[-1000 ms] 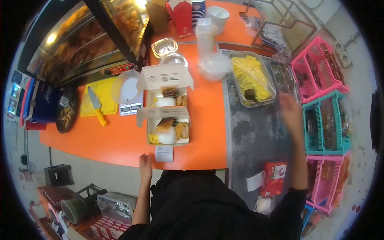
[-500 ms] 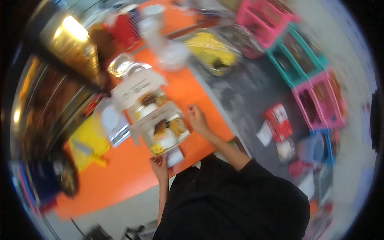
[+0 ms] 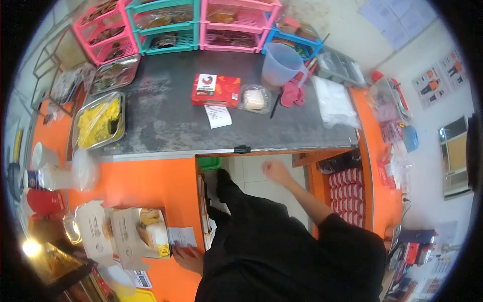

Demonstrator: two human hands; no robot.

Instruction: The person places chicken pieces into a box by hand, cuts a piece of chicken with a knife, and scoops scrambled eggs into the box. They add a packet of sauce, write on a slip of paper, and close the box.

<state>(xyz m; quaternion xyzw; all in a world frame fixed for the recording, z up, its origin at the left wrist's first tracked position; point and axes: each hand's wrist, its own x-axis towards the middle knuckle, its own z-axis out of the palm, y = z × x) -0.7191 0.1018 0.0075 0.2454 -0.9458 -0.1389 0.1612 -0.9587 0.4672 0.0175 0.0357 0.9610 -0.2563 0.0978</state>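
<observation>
My left hand (image 3: pixel 188 258) rests at the edge of the orange counter (image 3: pixel 161 181), its fingers spread on a small white paper (image 3: pixel 182 237). Just beyond it stand open cardboard boxes; the nearer box (image 3: pixel 126 232) holds fried food, white rice and something yellow. My right hand (image 3: pixel 275 171) hangs in the air over the floor gap, blurred, its fingers curled; whether it holds anything is hidden. On the dark counter ahead lie a red box (image 3: pixel 216 90), a printed slip (image 3: pixel 218 116) and a clear container with white contents (image 3: pixel 255 98).
A foil tray of yellow food (image 3: pixel 100 121) and stacked white cups (image 3: pixel 45 156) are at the left. Coloured baskets (image 3: pixel 166 30) line the back. A jug (image 3: pixel 282 63), pink gloves (image 3: pixel 292 94) and plastic bags (image 3: pixel 332 103) sit at the right. Red-and-white packs (image 3: pixel 346 196) fill a shelf.
The view has swung right, bringing the dark counter to the front and the boxes to the lower left. My right hand has moved away from the boxes; my left fingers now lie on the paper.
</observation>
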